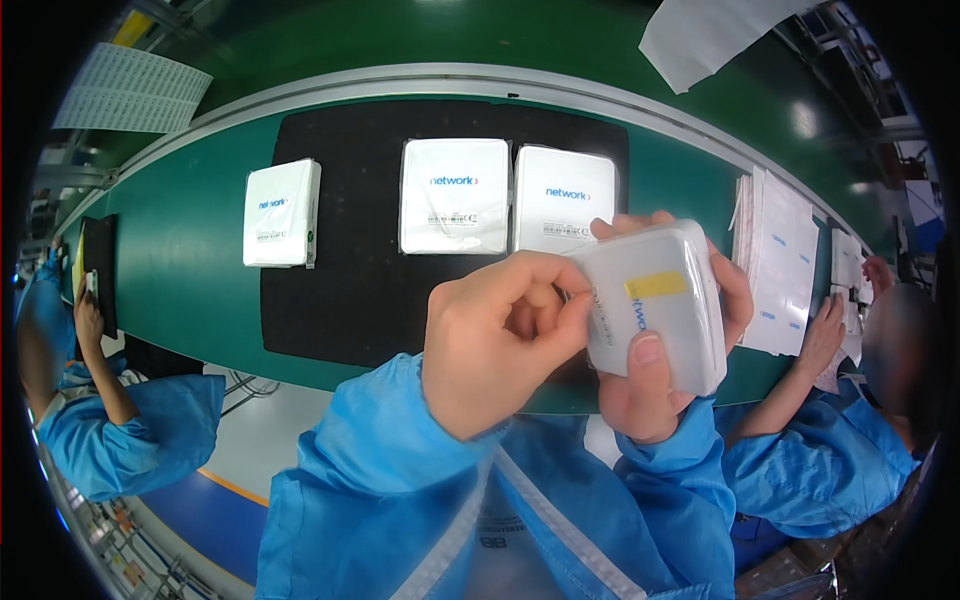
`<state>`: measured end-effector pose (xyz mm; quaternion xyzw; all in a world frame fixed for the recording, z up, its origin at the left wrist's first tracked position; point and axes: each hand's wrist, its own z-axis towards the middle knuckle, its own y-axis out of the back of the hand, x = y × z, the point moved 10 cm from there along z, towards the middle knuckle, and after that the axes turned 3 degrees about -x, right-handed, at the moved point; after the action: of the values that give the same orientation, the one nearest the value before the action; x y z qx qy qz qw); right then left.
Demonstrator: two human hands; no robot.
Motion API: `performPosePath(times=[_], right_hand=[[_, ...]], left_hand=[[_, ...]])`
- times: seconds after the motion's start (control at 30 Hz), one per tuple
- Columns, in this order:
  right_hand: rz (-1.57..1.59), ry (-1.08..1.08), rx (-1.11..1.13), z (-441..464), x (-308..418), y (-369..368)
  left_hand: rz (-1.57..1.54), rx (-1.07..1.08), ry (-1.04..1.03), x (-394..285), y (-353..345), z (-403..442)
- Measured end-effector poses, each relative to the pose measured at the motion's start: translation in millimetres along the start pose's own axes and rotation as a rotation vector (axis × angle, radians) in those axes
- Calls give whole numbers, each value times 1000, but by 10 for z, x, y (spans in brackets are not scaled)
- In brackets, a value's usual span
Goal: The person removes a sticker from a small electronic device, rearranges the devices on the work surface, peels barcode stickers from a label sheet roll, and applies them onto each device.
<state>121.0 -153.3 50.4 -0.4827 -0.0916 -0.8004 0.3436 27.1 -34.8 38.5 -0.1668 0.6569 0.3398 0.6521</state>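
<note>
Surface (180, 245) of smooth green, edged by a pale rail along its far side, sweeps across the frame from left to right. Over its middle lies one black mat (360, 300), matte and roughly rectangular. Blue smock (385, 520) cloth, creased at the sleeves, fills the bottom centre around the person's two forearms. One co-worker (150, 440) in blue sits at the left of the frame, another (815, 460) at the right. A stack of white printed sheets (785, 260) lies at the right of the surface.

Four flat white "network" boxes show, square with rounded corners, their faces glossy and lettered in blue. One, the held box (682, 325), is raised and tilted right of centre. Three rest on the surface: the middle box (455, 190) and the right-hand box (565, 190) just beside each other on the mat, and the left-hand box (280, 215) straddling the mat's left edge.

The right hand (648, 400) is clamped on the held box, thumb across its face, fingers round the back and far edges. The left hand (490, 335) is curled, thumb and forefinger tips together at the box's left edge; whether film is pinched between them cannot be told. One yellow strip (655, 284) crosses the box's upper face.
</note>
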Motion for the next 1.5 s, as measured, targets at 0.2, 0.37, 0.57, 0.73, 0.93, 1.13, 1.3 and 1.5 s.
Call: performPosePath(times=[0.2,0.37,0.57,0.73,0.93,1.13,1.3,1.5], right_hand=[[11,-9,73,-45,-17,-39],[51,83,121,-49,31,-86],[31,25,66,-26,13,-17],[-33,-203,-53,10,-98,85],[51,-111,-50,17,-62,82],[-53,-164,-90,-33,-109,115],[-17,-186,-71,-14,-115,75],[-14,-151,-77,-23,-124,63]], left_hand=[[-14,55,12,21,-81,-16],[-12,-16,34,106,-105,-91],[69,-10,-155,-1,-169,-131],[233,-89,-372,-216,-152,-82],[198,-129,-341,-263,-54,-65],[99,-94,-245,-183,-33,-42],[-3,1,-159,-99,-59,37],[122,-29,-205,-169,-94,-32]])
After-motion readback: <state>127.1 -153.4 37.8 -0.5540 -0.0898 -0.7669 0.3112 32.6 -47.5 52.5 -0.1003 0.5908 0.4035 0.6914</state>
